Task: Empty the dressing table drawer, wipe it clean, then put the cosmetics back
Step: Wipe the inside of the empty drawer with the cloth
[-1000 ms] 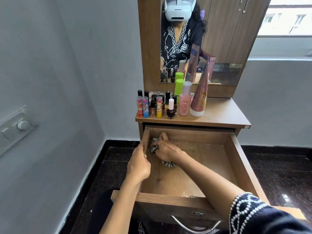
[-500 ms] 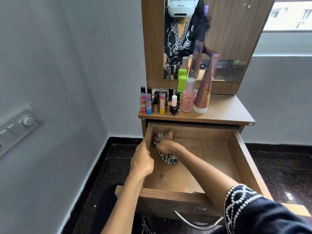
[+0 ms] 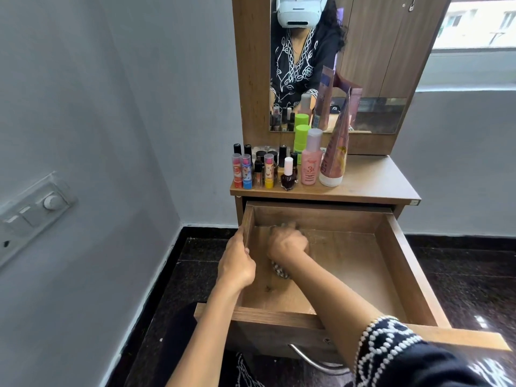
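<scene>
The wooden drawer (image 3: 402, 263) stands pulled out, its floor bare of cosmetics. My right hand (image 3: 287, 243) is inside at the back left, fingers curled over a patterned black-and-white cloth (image 3: 280, 270) pressed on the drawer floor; most of the cloth is hidden under the hand. My left hand (image 3: 237, 263) grips the drawer's left wall. On the tabletop (image 3: 368, 180) stand the cosmetics: several small lipstick tubes (image 3: 247, 174), a dark nail polish bottle (image 3: 288, 175), a pink bottle (image 3: 311, 160), a green-capped bottle (image 3: 302, 138) and a tall tube (image 3: 335, 152).
A mirror (image 3: 363, 65) rises behind the tabletop. A grey wall with a switch panel (image 3: 33, 210) is close on the left. Dark glossy floor (image 3: 469, 275) surrounds the table. A metal handle (image 3: 312, 360) hangs on the drawer front.
My right hand with the cloth has shifted slightly along the back left of the drawer floor. My left hand stays on the left wall. The view has moved a little closer.
</scene>
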Tool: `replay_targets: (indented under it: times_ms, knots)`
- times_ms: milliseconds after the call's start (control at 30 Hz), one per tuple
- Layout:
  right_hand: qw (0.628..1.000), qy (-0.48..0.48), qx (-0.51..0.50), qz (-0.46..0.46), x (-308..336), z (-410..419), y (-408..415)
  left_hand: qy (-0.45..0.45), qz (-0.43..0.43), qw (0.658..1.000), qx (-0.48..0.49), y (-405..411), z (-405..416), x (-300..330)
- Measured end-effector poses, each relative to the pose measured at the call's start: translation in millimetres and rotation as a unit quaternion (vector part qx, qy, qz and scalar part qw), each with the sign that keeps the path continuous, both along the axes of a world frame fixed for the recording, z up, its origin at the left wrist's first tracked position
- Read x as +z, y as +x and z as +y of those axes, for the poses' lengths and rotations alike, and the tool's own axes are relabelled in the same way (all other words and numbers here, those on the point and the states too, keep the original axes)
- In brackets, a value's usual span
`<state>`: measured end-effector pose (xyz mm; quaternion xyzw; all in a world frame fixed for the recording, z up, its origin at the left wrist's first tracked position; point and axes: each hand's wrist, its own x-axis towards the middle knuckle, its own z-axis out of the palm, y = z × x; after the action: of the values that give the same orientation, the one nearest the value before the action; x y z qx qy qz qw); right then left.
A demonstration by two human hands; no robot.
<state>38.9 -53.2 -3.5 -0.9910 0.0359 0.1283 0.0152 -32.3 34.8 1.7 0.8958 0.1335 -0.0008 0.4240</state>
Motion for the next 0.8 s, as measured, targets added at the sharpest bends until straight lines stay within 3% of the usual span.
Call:
replay_targets:
  times_ms: [167,300,500,800]
  knots:
    - [0.992,0.029,-0.103,0.060,5.0,-43.6,8.3,-0.005,-0.006,1.000,0.004,-0.2,-1.9,-0.4]
    - [0.990,0.058,-0.107,0.075,9.0,-28.9,8.4,0.001,-0.008,1.000,0.001,0.1,-0.6,-1.1]
    - [0.980,0.170,0.016,0.106,1.3,27.9,3.8,0.017,-0.024,0.999,-0.024,1.2,2.9,-2.1]
    - [0.974,0.076,0.184,0.108,9.9,-56.2,17.7,0.008,-0.008,1.000,0.004,0.8,-0.2,-3.0]
